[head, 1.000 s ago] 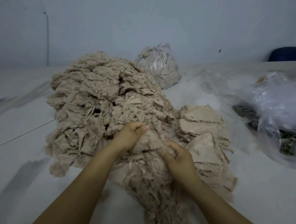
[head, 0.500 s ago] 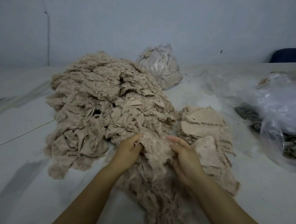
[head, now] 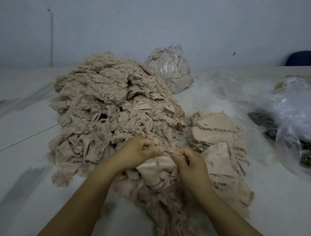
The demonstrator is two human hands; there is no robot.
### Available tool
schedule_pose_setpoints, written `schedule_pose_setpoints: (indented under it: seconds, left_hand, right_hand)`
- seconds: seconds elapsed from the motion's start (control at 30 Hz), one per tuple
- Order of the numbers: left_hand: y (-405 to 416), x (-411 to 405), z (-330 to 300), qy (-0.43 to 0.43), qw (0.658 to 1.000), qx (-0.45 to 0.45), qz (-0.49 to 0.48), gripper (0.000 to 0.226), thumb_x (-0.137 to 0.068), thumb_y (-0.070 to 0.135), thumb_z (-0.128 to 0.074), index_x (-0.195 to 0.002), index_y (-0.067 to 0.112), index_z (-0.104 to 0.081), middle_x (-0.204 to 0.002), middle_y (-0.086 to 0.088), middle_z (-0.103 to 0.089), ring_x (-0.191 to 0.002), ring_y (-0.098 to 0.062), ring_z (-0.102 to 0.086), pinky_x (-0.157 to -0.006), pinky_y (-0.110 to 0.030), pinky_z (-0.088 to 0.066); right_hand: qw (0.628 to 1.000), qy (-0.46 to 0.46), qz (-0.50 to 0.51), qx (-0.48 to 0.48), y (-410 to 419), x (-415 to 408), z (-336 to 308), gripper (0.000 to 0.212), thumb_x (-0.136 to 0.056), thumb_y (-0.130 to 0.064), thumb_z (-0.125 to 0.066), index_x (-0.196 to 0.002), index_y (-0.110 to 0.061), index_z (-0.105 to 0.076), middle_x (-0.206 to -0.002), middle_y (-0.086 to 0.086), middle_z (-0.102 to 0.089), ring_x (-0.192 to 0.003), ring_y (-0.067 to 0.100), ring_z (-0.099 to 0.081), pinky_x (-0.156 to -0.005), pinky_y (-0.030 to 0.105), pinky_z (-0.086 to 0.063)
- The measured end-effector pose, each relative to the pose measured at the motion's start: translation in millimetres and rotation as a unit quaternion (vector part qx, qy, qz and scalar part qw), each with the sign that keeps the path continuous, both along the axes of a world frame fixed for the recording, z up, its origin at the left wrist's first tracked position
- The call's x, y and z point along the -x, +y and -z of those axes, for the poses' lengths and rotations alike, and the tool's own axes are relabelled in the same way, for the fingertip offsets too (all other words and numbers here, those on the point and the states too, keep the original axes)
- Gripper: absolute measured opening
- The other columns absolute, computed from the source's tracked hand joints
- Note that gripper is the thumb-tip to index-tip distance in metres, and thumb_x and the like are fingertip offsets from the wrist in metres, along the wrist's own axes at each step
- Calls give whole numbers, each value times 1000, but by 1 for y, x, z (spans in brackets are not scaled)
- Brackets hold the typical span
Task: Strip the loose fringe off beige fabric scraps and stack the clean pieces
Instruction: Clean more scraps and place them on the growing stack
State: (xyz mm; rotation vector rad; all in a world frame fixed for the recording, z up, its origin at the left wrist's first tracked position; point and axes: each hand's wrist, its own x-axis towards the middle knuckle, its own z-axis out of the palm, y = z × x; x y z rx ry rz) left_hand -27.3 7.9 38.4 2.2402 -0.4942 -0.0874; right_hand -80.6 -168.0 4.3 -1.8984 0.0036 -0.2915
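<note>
Left hand (head: 137, 151) and right hand (head: 191, 163) both pinching fringed top edge of one beige scrap (head: 155, 167), held at near edge of big pile (head: 111, 112), clean stack (head: 216, 137) just right, on table (head: 21, 183)

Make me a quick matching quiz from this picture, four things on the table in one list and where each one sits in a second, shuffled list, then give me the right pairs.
Things
1. big heap of fringed scraps
2. stack of clean pieces
3. tied clear bag of beige bits
4. scrap held by the left hand and right hand

Places
A. far, near the wall
B. nearest, centre
C. left of centre
D. right of the heap

Pairs: 1-C, 2-D, 3-A, 4-B
</note>
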Motion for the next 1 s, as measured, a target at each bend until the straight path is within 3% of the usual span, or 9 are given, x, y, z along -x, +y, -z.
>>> schedule_pose_setpoints:
  seconds: [0.13, 0.33, 0.4, 0.53, 0.6, 0.67, 0.77, 0.9, 1.0]
  left_hand:
    - [17, -7, 3, -13, 997, 54, -52, 43, -92, 26, -59, -59, 18, -33, -51, 11, -29, -48, -6, -29, -50, -25, -25]
    - [2, -3, 10, 20, 998, 62, 12, 33, -92, 37, -53, -68, 15, -49, -56, 13, -43, -51, 1, -37, -52, -19, -31]
    - [8, -3, 12, 46, 998, -8, 46, 35, -90, 41, -56, -62, 20, -55, -53, 12, -46, -49, 0, -39, -53, -20, -32]
    - [22, -3, 15, 84, 986, -122, 72, 45, -92, 11, -55, -50, 18, -42, -44, 11, -37, -43, -2, -32, -57, -27, -29]
    - [12, 3, 10, 97, 994, -16, 49, 20, -87, 34, -64, -74, 19, -66, -66, 16, -57, -60, 1, -50, -61, -21, -40]
    - [-6, 7, 7, 152, 983, 95, 35, 45, -75, 49, -65, -115, 26, -62, -95, 22, -61, -81, 7, -56, -68, -7, -44]
    - [-25, 12, 15, 139, 982, 126, 24, 7, -87, 26, -66, -89, 21, -61, -64, 18, -50, -54, 7, -42, -52, -15, -37]
    - [-17, 6, 11, 118, 978, 171, -15, 24, -92, 8, -56, -70, 15, -61, -58, 6, -45, -54, -7, -37, -53, -21, -30]
    - [-18, 6, -1, 115, 986, 69, 104, 14, -89, 9, -62, -77, 10, -69, -58, 12, -53, -54, -1, -44, -54, -13, -35]
  right_hand:
    - [965, 131, -23, -224, -10, -2, -4, 23, -94, -13, -58, -72, -8, -54, -56, 8, -49, -49, 20, -45, -51, 27, -38]
    - [970, 165, -49, -171, -2, -6, -9, 18, -87, -12, -67, -71, -17, -60, -53, -6, -56, -45, 10, -50, -44, 22, -40]
    - [953, 136, 24, -268, -5, -10, -14, 16, -92, -11, -59, -76, -13, -60, -57, -4, -60, -47, 9, -55, -46, 23, -44]
    - [880, 113, 72, -455, -18, -14, -21, 14, -97, -6, -50, -86, -7, -58, -72, 5, -65, -65, 16, -63, -67, 34, -52]
    - [869, 127, 50, -476, -14, -13, -21, 10, -97, -5, -49, -92, -3, -58, -79, 10, -66, -73, 21, -64, -74, 37, -53]
    - [856, 130, 27, -499, -7, -11, -20, 11, -98, -6, -47, -96, -1, -57, -80, 13, -68, -75, 24, -66, -76, 40, -54]
    - [837, 122, 23, -532, -3, -10, -20, 13, -99, -6, -45, -96, -1, -57, -79, 13, -67, -76, 25, -65, -79, 42, -53]
    - [888, 134, -32, -439, -16, -8, -15, 5, -92, -9, -56, -88, -10, -54, -79, 8, -59, -69, 17, -58, -68, 31, -48]
    - [984, 88, -99, -118, -25, -11, -16, 52, -68, -49, -73, -110, -22, -56, -103, -1, -61, -90, 7, -60, -76, 15, -47]
